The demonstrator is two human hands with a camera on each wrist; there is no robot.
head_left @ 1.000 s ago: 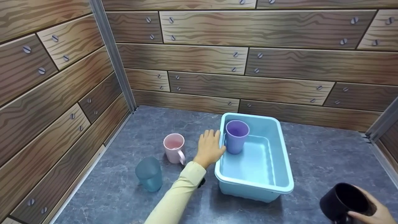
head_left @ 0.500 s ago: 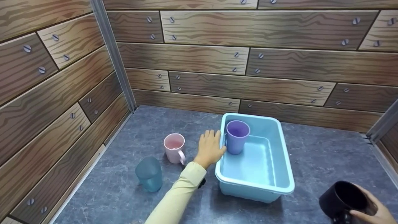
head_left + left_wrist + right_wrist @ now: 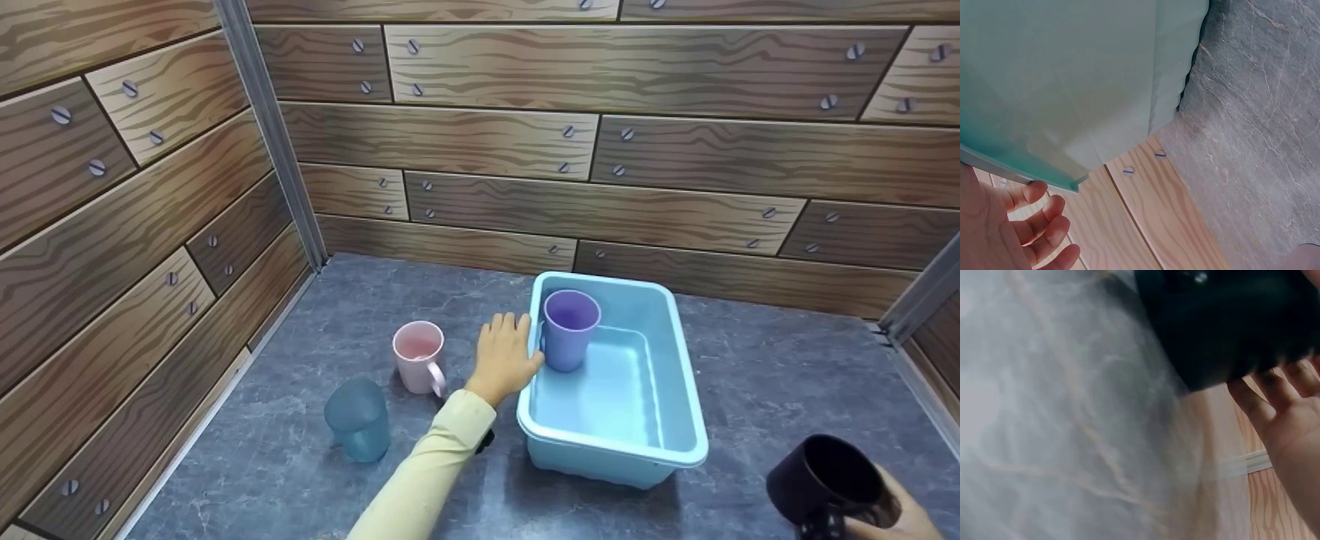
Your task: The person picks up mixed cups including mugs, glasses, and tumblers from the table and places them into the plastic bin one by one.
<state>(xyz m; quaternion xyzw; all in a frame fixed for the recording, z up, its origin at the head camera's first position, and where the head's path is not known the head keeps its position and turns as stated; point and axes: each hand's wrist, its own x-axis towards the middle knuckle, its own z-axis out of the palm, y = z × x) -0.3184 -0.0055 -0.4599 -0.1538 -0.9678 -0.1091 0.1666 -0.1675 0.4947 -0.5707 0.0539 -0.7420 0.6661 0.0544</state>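
Observation:
A light blue plastic basin (image 3: 615,442) stands on the tabletop with a purple cup (image 3: 568,341) upright inside its left side. My left hand (image 3: 501,358) rests at the basin's left rim, thumb over the edge and the other fingers along the outside. In the left wrist view those fingers (image 3: 1044,222) lie loosely bent just under the rim. At the lower right, my right hand (image 3: 904,517) grips a black mug (image 3: 806,476), tilted, its handle toward the person. In the right wrist view, fingers wrap the mug's dark side (image 3: 1224,332).
A pink mug (image 3: 415,367) stands left of my left hand, its handle facing right. Nearer the front is a translucent teal mug (image 3: 360,424). Plank-patterned walls (image 3: 480,135) close off the back and left of the grey marbled tabletop (image 3: 262,480).
The black mug, in my right hand, has shifted slightly up and to the left. My left hand, the basin and the other cups stay in place.

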